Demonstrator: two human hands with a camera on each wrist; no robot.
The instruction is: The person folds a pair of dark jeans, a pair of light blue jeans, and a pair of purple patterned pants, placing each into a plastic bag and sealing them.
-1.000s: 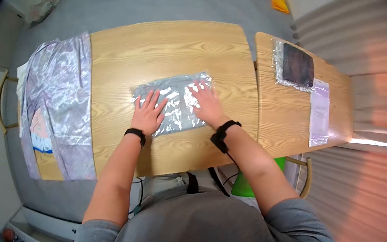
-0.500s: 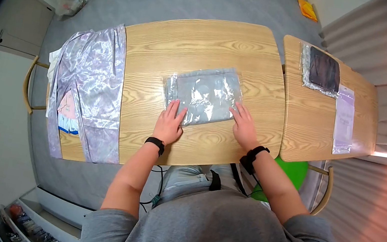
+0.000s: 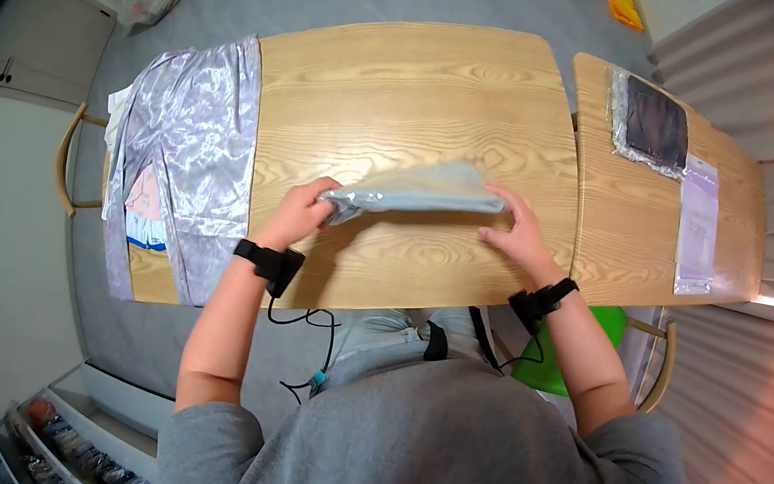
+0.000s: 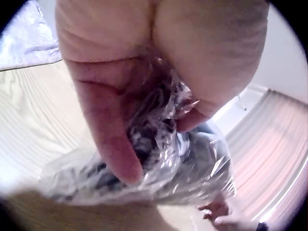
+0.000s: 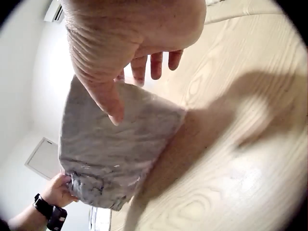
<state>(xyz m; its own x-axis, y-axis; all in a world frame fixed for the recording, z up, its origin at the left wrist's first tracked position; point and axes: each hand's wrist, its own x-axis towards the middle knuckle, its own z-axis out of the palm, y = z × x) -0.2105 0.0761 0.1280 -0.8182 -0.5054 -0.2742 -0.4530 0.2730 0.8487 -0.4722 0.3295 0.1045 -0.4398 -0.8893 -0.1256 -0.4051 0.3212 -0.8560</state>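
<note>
A clear plastic bag (image 3: 419, 197) with folded grey clothing inside is raised over the wooden table, its broad side tilted up. My left hand (image 3: 295, 212) grips its left end, and in the left wrist view the crinkled plastic (image 4: 163, 144) bunches between thumb and fingers. At the other end is my right hand (image 3: 527, 242), fingers at the bag's edge and thumb spread apart from them. The right wrist view has that thumb (image 5: 108, 103) in front of the bag's flat grey face (image 5: 115, 139), with the fingers partly behind its upper edge.
Shiny lavender trousers (image 3: 210, 113) lie over the table's left end, with a pink-and-white piece (image 3: 145, 204) beside them. A second table (image 3: 610, 237) at right holds a dark packaged item (image 3: 657, 123) and a lavender packet (image 3: 698, 226). A green seat (image 3: 581, 359) stands below.
The bag lay flat under both hands; now it is lifted and tilted. My left hand has moved left and taken hold of its end; the right has shifted to the other end.
</note>
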